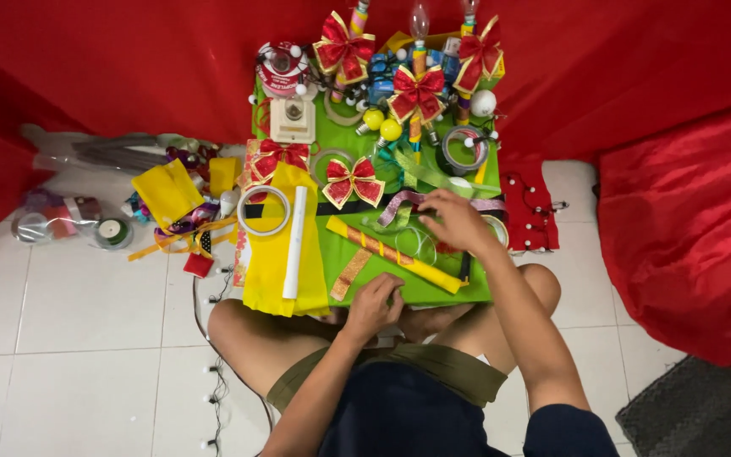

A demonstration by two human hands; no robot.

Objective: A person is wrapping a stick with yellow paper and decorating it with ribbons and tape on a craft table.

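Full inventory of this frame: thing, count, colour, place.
green board: 1, green, on the floor before the person
bows: 5, red with gold edges, on the board's far half
yellow cloth: 1, yellow, board's left edge
white tube: 1, white, on the yellow cloth
tape ring: 1, white, top of the yellow cloth
yellow stick: 1, yellow with gold bands, near side of the board
red fabric: red, behind and to the right
left hand: at the board's near edge
right hand: on ribbons at the board's right
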